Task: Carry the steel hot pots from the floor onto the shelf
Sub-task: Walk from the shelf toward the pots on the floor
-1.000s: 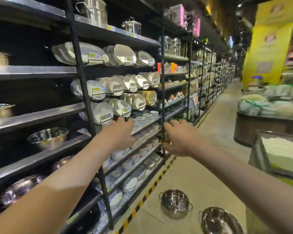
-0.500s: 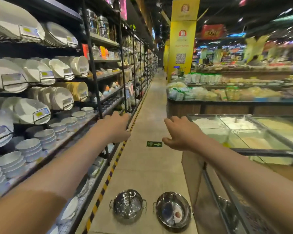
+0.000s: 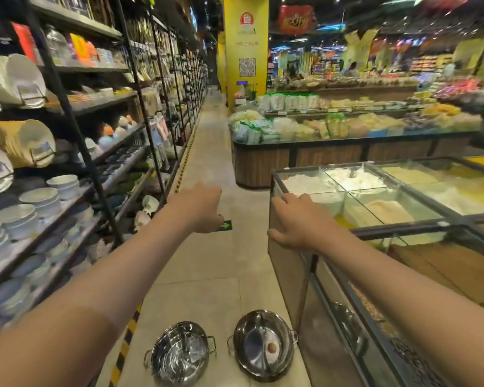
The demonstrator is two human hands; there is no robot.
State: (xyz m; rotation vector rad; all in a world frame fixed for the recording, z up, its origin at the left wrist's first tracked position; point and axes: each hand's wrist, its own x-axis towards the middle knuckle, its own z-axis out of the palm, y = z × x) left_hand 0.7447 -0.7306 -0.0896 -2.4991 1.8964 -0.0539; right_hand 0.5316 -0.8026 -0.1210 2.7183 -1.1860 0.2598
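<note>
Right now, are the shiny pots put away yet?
Not yet. Nothing looks shelved in this view. Both bare hands, left hand and right hand, are empty. The round steel hot pot and the divided steel hot pot remain on the tiled floor.

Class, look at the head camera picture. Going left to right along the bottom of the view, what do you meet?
Shelf of bowls → yellow-black floor stripe → round steel pot → divided steel pot → glass-topped bin counter.
</note>
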